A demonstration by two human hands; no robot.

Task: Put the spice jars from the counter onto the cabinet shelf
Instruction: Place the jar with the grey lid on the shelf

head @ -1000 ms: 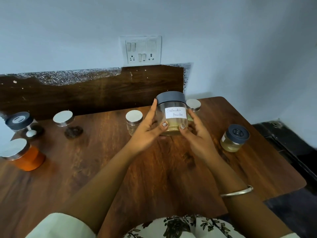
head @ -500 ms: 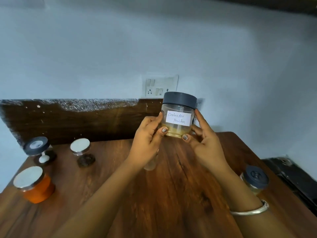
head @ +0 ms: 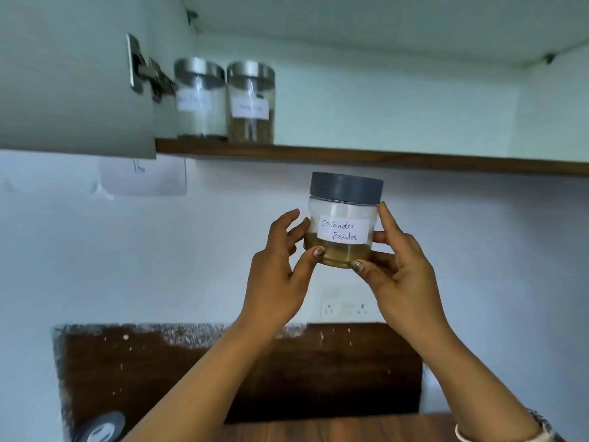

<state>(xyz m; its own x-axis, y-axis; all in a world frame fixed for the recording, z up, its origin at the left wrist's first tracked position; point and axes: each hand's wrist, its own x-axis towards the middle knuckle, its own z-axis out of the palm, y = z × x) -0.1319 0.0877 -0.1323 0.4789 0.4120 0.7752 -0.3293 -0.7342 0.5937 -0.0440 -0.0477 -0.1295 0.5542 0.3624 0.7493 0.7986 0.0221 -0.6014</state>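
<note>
- Pale blue wall [head: 191, 256] fills most of our view, with a dark wooden backsplash [head: 302, 371] low down and a white socket plate [head: 345, 303] just above it.
- We see the cabinet shelf [head: 382, 158] as a brown wooden edge running across the upper part of the view. The cabinet door [head: 63, 90] stands open at the left, its metal hinge [head: 146, 73] showing.
- Two tall clear jars with steel lids stand upright side by side at the shelf's left end. The left shelf jar [head: 199, 103] holds something white, the right shelf jar [head: 250, 106] something brownish. Their labels are too blurred for us to read.
- Our coriander jar [head: 342, 247] hangs upright in the air just below the shelf edge, to the right of those two. It has a grey lid [head: 346, 186] and a white label [head: 343, 229] reading "Coriander Powder". Yellowish powder sits in its lower part.
- Our left hand [head: 277, 272] grips the jar's left side, its fingers [head: 287, 221] curled toward the jar wall and the thumb pressed near the base.
- Our right hand [head: 404, 272] grips the right side the same way, fingers [head: 387, 218] wrapped round the far side and the thumb at the lower front. A bangle [head: 462, 434] circles that wrist.
- At the bottom a strip of the desk [head: 350, 432] shows, and a grey-lidded jar [head: 102, 430] sits in the lower left corner, partly cut off.
</note>
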